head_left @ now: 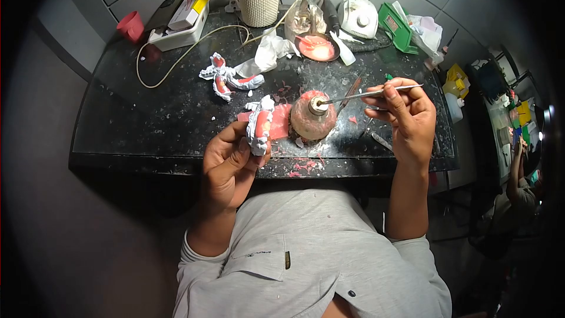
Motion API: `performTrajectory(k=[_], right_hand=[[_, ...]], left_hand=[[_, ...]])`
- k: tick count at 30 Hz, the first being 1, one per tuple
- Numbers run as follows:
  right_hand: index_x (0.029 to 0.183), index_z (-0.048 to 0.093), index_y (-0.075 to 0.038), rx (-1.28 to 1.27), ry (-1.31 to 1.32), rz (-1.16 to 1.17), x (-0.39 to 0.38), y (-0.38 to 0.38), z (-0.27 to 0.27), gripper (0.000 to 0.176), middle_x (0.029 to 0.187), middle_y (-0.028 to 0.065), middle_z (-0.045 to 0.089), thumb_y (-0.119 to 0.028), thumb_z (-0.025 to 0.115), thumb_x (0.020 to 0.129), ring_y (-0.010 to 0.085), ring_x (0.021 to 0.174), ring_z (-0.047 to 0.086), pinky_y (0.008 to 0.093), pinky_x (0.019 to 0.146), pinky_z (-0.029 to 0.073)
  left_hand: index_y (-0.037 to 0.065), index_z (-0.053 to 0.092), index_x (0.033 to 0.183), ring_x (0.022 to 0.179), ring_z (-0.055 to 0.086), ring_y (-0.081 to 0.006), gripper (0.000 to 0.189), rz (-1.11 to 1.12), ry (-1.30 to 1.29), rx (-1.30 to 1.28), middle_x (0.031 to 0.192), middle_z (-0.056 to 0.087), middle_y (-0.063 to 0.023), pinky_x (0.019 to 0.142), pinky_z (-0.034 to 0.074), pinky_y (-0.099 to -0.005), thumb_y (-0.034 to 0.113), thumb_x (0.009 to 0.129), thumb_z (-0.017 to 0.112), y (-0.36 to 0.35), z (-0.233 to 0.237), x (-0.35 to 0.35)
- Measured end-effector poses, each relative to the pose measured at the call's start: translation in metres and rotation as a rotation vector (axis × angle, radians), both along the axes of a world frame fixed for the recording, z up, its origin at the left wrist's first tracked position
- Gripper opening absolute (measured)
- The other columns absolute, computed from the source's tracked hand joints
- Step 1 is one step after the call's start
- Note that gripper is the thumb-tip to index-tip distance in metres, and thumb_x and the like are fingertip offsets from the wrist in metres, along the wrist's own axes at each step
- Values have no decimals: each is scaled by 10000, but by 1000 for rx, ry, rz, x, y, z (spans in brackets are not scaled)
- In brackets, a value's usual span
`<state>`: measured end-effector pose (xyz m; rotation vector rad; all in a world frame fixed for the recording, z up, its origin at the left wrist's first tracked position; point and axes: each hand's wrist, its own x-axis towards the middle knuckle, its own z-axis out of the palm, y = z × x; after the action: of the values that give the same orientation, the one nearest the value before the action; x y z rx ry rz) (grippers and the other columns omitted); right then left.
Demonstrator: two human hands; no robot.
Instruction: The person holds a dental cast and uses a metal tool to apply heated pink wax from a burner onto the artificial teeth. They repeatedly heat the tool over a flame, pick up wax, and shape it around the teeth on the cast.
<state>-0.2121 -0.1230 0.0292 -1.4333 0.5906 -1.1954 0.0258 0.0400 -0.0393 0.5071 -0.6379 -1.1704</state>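
Observation:
My left hand (231, 162) holds a white putty mould with a red-pink wax piece (259, 126), upright above the front edge of the black table (147, 135). Pinched in the fingers of my right hand (406, 115) is a thin metal tool (371, 93). Its tip is at the wick opening of a round glass burner (313, 121) spattered with pink; a flame cannot be made out. Between the mould and the burner lies a flat pink wax sheet (281, 121). Another white mould with red-pink parts (226, 79) rests farther back on the left.
Behind stand a red cup (130, 26), a white tray (179, 36), a woven basket (259, 7), a dish of pink material (318, 48), a white device (358, 17) and a green box (398, 28). A cable loops at left. Another person (511, 200) is at far right.

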Motion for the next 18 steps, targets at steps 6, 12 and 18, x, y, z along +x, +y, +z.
performTrajectory(k=[6,12,18], right_hand=[[1046,596,43,-6,-7,8,0,0,-1,135,962,195,715,-77,607,985,252,860,742,324,699,649],[1052,592,43,-9,-9,10,-1,2,1,133,966,195,715,-69,608,983,254,867,742,327,706,650],[1059,584,45,-34,-42,20,-2,14,9,127,969,195,713,-54,601,983,269,870,740,348,702,652]], left_hand=[[-53,561,1173,748,526,-141,304,-10,7,11,928,641,-134,688,414,-304,140,949,630,1,2,-2],[-48,563,1170,758,528,-142,314,-31,27,10,941,641,-132,691,408,-304,168,953,631,2,1,-4],[-49,556,1172,772,530,-148,356,-111,8,26,970,640,-146,703,411,-305,214,950,647,4,1,-8]])
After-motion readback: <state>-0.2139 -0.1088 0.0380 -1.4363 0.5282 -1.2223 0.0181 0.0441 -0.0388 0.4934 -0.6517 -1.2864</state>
